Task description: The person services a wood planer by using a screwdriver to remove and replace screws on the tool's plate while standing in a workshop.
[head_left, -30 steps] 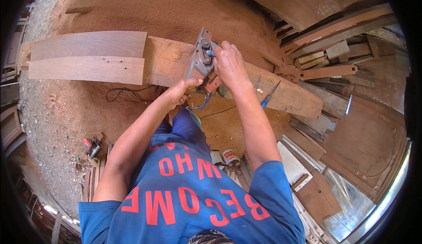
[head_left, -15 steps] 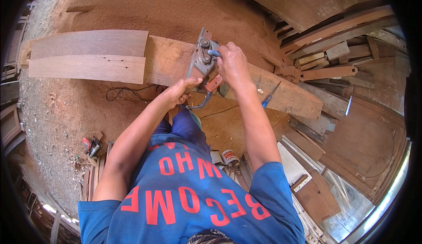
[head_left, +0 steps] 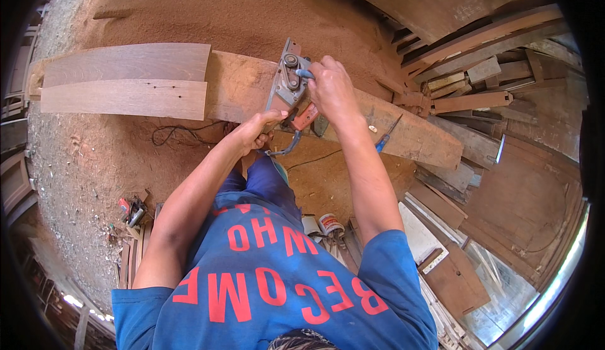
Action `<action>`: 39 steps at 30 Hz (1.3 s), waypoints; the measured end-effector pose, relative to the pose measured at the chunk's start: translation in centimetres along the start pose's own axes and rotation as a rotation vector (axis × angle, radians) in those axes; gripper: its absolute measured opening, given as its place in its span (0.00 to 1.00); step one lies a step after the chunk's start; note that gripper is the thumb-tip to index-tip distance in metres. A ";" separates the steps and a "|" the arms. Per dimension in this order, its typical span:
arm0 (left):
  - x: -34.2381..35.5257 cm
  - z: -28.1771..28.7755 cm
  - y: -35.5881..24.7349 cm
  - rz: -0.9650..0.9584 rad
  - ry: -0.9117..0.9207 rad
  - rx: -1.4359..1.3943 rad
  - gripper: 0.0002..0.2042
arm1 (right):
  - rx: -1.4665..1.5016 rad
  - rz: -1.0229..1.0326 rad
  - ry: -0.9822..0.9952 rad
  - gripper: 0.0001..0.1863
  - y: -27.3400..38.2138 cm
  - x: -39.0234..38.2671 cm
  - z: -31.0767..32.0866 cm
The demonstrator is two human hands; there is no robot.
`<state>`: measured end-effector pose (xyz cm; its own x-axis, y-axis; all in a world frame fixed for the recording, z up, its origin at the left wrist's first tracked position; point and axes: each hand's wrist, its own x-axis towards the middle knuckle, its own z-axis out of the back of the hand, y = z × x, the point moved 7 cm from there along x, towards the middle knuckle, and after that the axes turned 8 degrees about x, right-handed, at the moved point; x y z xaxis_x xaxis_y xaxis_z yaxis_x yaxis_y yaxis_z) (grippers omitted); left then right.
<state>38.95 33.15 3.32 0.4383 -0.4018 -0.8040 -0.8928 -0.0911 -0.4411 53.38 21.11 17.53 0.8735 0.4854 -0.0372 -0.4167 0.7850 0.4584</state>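
Note:
An electric hand planer, grey with an orange-red handle, lies tilted on its side on a thick wooden plank. Its round pulleys face up. My left hand is closed on the planer's near end, the thumb along its edge. Over the far right side of the planer, my right hand is closed round a tool with a blue end that points at the pulleys; the rest of it is hidden by my fingers. Right of my right forearm, a blue-handled screwdriver rests on the plank near a small pale piece.
Two flat boards lie side by side on the plank's left part. Reddish sawdust covers the ground beyond. A dark cord runs below the plank. Stacked timber and panels crowd the right; a white tub stands near my body.
The planer and both hands have shifted very slightly left. Both hands keep their holds.

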 end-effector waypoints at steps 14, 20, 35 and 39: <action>0.1 0.2 0.2 -0.002 0.010 -0.017 0.20 | -0.081 0.096 0.022 0.06 1.3 1.0 -0.6; 0.5 0.4 0.6 -0.013 0.015 0.018 0.24 | -0.094 0.101 0.019 0.05 1.1 1.0 -0.9; 0.3 0.5 0.6 -0.003 0.017 -0.017 0.20 | -0.093 0.079 0.048 0.07 1.2 1.2 -0.7; 0.6 0.7 0.9 0.004 0.029 -0.011 0.20 | -0.077 0.063 0.053 0.08 0.8 1.1 -0.8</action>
<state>38.53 33.49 2.17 0.4316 -0.4288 -0.7936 -0.8957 -0.0994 -0.4334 53.75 22.61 17.16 0.8313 0.5528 -0.0587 -0.4901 0.7787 0.3917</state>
